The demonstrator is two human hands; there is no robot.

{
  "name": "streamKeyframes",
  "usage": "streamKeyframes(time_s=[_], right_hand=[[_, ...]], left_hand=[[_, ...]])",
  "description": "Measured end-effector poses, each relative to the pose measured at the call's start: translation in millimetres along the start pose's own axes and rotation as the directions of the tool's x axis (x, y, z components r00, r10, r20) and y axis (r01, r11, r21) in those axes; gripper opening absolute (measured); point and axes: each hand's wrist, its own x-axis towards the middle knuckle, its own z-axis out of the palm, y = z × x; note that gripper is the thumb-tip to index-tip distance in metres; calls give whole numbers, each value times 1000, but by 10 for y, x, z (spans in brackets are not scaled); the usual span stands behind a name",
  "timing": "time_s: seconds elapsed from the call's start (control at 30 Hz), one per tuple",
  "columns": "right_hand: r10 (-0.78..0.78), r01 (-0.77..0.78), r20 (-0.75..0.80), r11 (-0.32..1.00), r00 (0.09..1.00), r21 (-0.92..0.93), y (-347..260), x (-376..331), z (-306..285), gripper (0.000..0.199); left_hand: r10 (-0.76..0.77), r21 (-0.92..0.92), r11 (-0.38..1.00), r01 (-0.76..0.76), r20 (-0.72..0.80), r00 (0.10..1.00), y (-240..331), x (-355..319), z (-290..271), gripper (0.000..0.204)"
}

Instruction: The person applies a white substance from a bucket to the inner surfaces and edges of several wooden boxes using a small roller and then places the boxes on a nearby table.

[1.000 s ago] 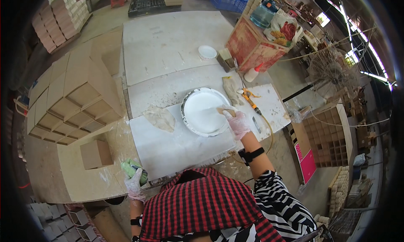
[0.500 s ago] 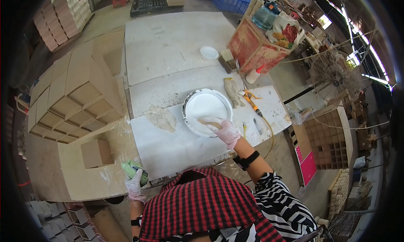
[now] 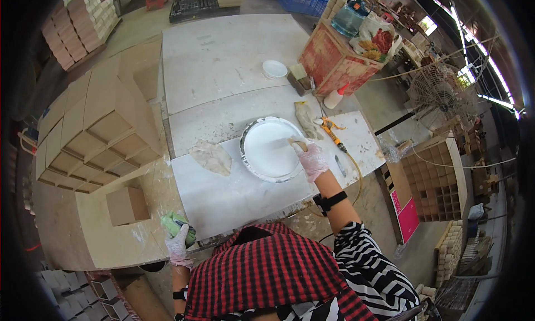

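In a pale glove, my right hand (image 3: 313, 160) is closed round a tan-handled tool (image 3: 295, 144) at the right rim of a round tub (image 3: 243, 159). This tool resembles a flat brush, though its far end blurs into the white liquid (image 3: 268, 160). My left hand (image 3: 177, 244), also gloved, grips a bunched green cloth (image 3: 177, 223) at the table's near edge. Just beyond that cloth stands a single brown open box (image 3: 128, 205). A crumpled beige cloth (image 3: 210, 157) lies left of the tub, and a beige glove-like piece (image 3: 306, 120) lies to its right.
Stacked brown boxes (image 3: 95, 126) fill the table's left side. An orange air gun (image 3: 332, 134) with a yellow hose lies right of the tub. Farther back are a white bowl (image 3: 274, 69), a red-capped bottle (image 3: 335, 98) and a reddish wooden crate (image 3: 334, 59). A fan (image 3: 440, 95) stands at right.
My right hand has moved right and slightly up, from over the tub's near inner side to its right rim, carrying the tool. My left hand stays put with the green cloth.
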Motion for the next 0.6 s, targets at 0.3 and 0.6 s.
streamKeyframes(time_s=[0.3,0.6], right_hand=[[-337,340,71,940,939,-33,-194,2,556,30],[-181,112,272,962,945,250,-368,-540,134,27]], left_hand=[[-59,36,998,59,-21,998,95,-48,44,25],[-59,91,994,60,-5,998,143,-40,56,21]])
